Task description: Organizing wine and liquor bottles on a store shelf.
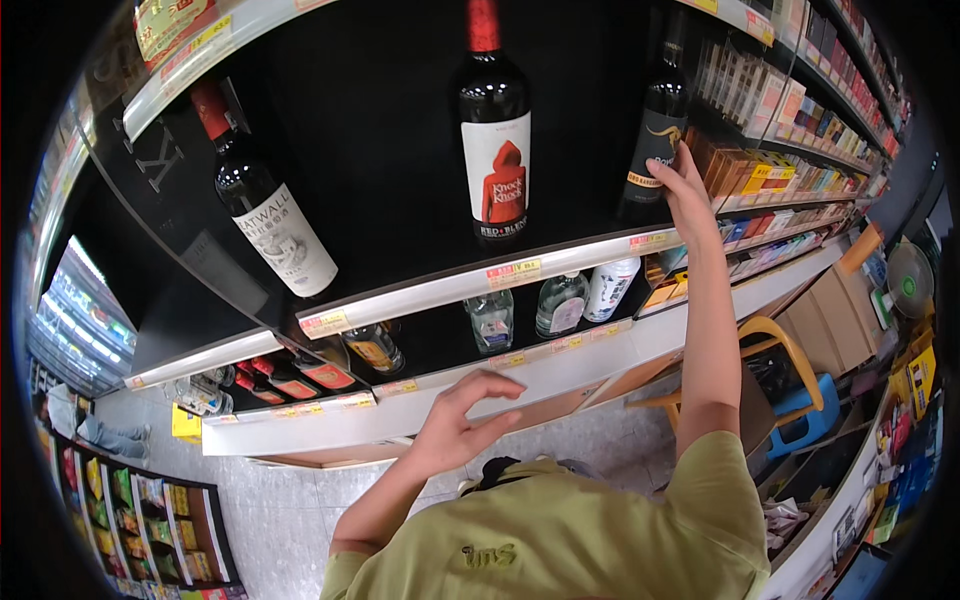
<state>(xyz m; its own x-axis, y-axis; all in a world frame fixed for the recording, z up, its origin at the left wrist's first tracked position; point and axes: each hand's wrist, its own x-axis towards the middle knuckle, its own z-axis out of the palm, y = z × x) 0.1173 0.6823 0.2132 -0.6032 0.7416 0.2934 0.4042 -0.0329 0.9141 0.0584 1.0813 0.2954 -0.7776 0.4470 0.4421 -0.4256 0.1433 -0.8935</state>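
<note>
On the right of a dark shelf, my right hand [681, 184] is closed around the lower part of a dark wine bottle [661, 105], whose label shows a golden kangaroo. The bottle stands upright at the shelf's front. My left hand [463, 424] hangs in the air before the lower shelf, fingers apart and curved, holding nothing. A red-capped wine bottle [495, 97] with a hooded red figure on its white label stands mid-shelf. Further left is another red-capped wine bottle [259, 195] with a pale label.
Below the shelf edge [450, 285] with price tags stand clear glass bottles [491, 322] and a white bottle [611, 289]. Cigarette packs [787, 112] fill racks at right. A wooden chair [795, 360], a blue stool [806, 416] and a fan [909, 276] stand behind my right arm. Snack racks [150, 517] are lower left.
</note>
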